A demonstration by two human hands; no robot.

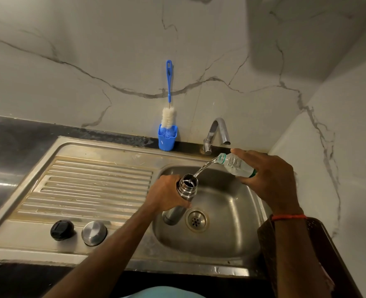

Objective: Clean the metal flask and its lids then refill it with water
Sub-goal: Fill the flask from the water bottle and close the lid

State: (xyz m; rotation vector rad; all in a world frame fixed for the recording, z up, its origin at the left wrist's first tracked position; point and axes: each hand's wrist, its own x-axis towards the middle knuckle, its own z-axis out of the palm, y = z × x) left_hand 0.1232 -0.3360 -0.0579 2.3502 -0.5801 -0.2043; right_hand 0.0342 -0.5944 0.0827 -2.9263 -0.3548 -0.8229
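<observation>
left hand [167, 195] grips flask [181, 196] over sink [220, 239]; right hand [268, 179] grips tilted plastic bottle [235, 165], water streaming into flask mouth.

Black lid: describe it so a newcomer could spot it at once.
Find the ribbed drainboard, left of the basin. Two round lids sit side by side near its front edge. The black lid is the left one, dark and matte; the steel lid beside it is shiny.

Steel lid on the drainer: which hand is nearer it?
Left. The left hand grips the flask just right of the steel lid; the right hand holds the bottle across the basin.
</observation>
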